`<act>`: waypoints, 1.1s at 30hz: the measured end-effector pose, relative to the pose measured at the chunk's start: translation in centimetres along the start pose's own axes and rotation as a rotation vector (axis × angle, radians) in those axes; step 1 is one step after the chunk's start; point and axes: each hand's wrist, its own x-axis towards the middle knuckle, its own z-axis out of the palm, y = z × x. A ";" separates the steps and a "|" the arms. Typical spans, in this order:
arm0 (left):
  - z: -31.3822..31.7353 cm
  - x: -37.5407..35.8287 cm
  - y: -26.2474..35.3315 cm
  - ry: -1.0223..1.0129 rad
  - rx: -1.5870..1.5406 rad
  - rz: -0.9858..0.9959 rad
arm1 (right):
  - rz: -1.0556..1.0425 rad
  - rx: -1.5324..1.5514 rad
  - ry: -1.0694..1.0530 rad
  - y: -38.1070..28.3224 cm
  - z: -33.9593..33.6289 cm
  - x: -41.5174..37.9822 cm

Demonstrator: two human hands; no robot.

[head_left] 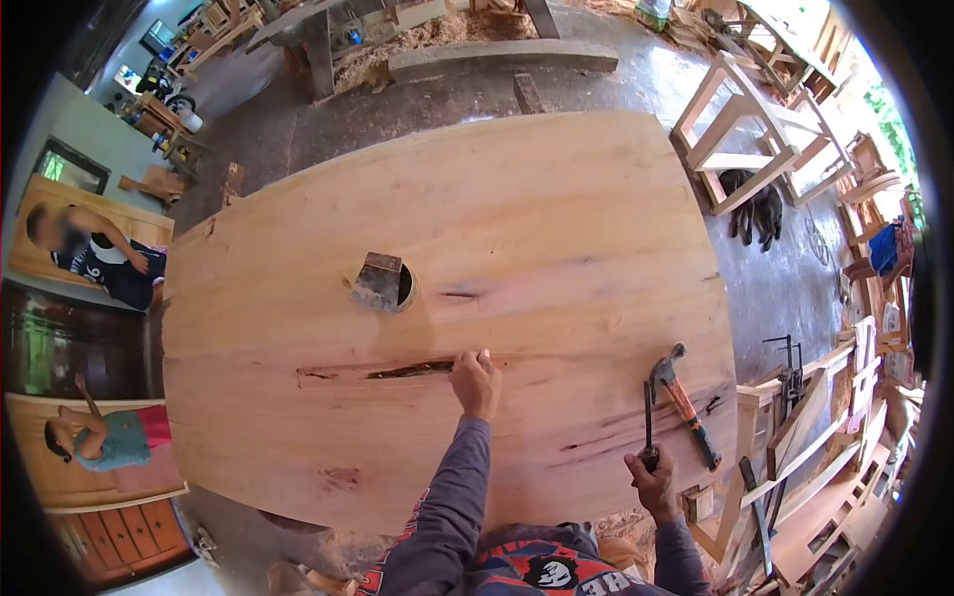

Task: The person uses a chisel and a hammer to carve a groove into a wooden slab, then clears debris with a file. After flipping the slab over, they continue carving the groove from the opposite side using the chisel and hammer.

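My left hand (477, 383) rests with its fingers curled together at the right end of a long dark crack (409, 371) in a wide wooden panel (556, 199). What those fingers hold, if anything, I cannot tell. Near the panel's front right, my right hand (653, 487) grips a slim-shafted tool (649, 422), dark-handled and pointing away from me. Just right of it lies a claw hammer (688, 405) with an orange and black handle. Farther back on the panel, a broad flat scraper blade (377, 282) sits over a small round container (406, 287).
Two people, one in a dark jersey (104, 253) and one in a teal top (116, 440), are at the left. A wooden frame (740, 129) stands at back right, with a black dog (757, 209) beneath it. Clamps (788, 372) and wooden pieces (805, 427) crowd the right side.
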 end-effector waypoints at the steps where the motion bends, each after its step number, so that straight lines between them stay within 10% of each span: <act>1: 0.1 0.0 -0.1 0.020 0.040 0.023 | -0.002 0.012 0.010 -0.4 0.0 -0.1; 7: 1.7 1.8 -2.0 -0.114 0.101 0.084 | -0.069 0.055 0.046 -1.6 1.7 -1.4; 11: 2.2 5.0 -7.9 -0.295 0.286 0.509 | -0.109 -0.001 -0.011 -1.5 4.1 -3.3; 19: -14.3 -5.9 -1.8 -0.404 -0.289 0.568 | 0.201 0.574 0.159 -5.3 10.7 -11.1; 22: -15.6 -13.7 -1.1 -0.621 -0.243 1.202 | 0.473 0.765 -0.109 -3.1 11.6 -11.9; 25: -19.6 -17.7 3.3 -0.814 -0.004 1.682 | 0.240 1.031 -0.245 2.2 15.7 -11.3; 31: -22.5 -16.2 6.6 -0.878 -0.241 1.785 | -0.369 0.934 -0.652 -2.8 11.7 -14.3; 33: -23.1 -16.5 6.5 -0.855 -0.330 1.659 | -0.602 0.502 -0.213 -2.7 12.5 -16.5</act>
